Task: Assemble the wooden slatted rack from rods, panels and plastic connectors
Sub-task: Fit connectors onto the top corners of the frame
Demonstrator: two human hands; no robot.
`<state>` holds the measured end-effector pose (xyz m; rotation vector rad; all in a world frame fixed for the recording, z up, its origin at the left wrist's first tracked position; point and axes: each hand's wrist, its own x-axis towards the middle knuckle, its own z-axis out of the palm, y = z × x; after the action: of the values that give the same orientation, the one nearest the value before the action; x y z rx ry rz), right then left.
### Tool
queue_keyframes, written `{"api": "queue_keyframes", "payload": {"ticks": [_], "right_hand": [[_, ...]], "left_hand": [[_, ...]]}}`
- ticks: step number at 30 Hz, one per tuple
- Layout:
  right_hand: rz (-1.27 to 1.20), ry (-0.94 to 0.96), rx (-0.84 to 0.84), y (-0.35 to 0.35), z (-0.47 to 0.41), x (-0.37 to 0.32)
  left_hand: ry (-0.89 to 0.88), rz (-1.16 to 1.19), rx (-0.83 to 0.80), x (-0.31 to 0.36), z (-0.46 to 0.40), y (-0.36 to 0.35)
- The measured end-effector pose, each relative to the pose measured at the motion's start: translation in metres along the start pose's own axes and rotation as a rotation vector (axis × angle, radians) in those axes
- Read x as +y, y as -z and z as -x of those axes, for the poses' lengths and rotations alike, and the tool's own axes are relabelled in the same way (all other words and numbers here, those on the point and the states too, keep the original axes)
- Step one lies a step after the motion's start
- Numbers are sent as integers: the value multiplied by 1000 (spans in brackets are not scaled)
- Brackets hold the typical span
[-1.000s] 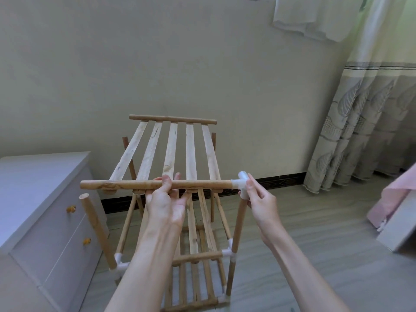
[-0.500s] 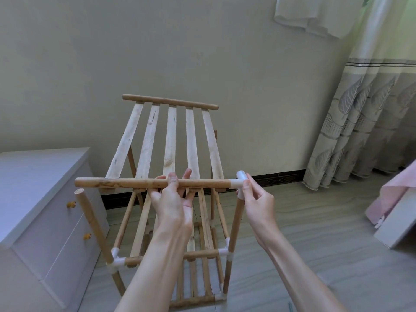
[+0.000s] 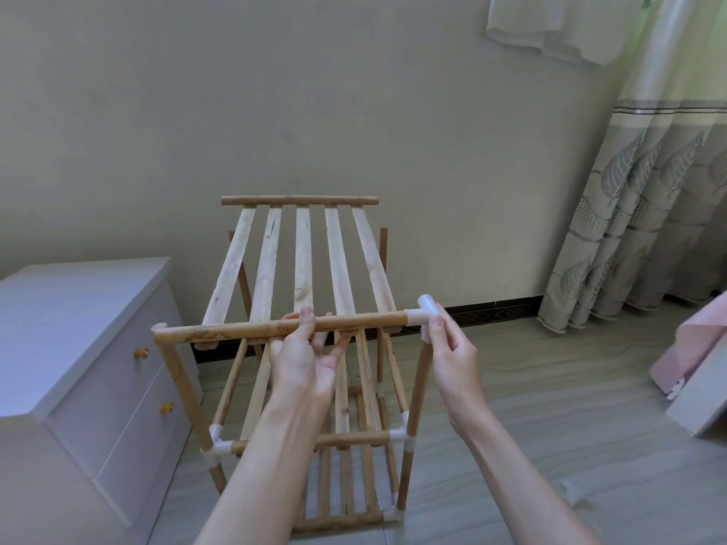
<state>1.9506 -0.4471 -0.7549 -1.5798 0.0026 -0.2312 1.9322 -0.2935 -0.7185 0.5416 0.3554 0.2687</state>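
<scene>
The wooden rack frame (image 3: 413, 407) stands on the floor with two lower slatted shelves joined by white plastic connectors. A top slatted panel (image 3: 303, 265) lies over it, tilted up toward the wall. My left hand (image 3: 305, 354) holds the panel's near rod (image 3: 220, 331) from below, thumb on top. My right hand (image 3: 450, 348) pinches the white corner connector (image 3: 423, 316) that joins this rod to the near right upright. The rod's left end sits at the bare top of the near left upright (image 3: 181, 383). The panel's far rod (image 3: 299, 200) hangs free above the rear uprights.
A white drawer cabinet (image 3: 78, 348) stands close on the left of the rack. A patterned curtain (image 3: 645, 214) hangs at the right. A pink cloth and a white box (image 3: 700, 391) sit at the right edge. A small white part (image 3: 570, 493) lies on the floor.
The panel has dropped at its far end to a flatter tilt, and the near rod's left end has come over the near left upright's top. Both hands keep their holds.
</scene>
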Motion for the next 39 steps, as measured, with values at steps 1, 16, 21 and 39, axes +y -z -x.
{"api": "queue_keyframes", "payload": {"ticks": [1,16,21,39], "right_hand": [[14,-6,9,0,1,2],[362,-4,-169,8,17,26],[333,11,-299,-22,40,25],[1385,592,-973,-105,45,113]], "left_hand": [[2,-20,-2,0,1,1],[49,-364,69,21,-13,36],[23,-329,59,46,-19,52],[299,-1851,-495,95,-2,195]]}}
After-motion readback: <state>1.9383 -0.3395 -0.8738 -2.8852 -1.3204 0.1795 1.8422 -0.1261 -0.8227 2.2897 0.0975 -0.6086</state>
